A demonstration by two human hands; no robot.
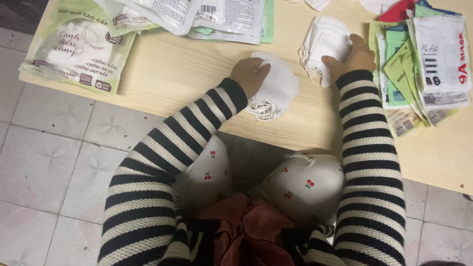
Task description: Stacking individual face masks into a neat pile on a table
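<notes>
My left hand [251,74] grips a small bundle of white face masks [277,88] with their ear loops hanging toward the table's near edge. My right hand [352,56] rests on a thicker stack of white masks [322,42] a little farther back on the low wooden table [187,74]. Both arms wear black and white striped sleeves. The two mask bundles lie close together but apart.
Green and white mask pouches [81,47] hang over the table's left edge. More flat pouches [217,15] lie at the back. A pile of green, white and red packets [423,64] sits at the right. Tiled floor [44,162] surrounds the table.
</notes>
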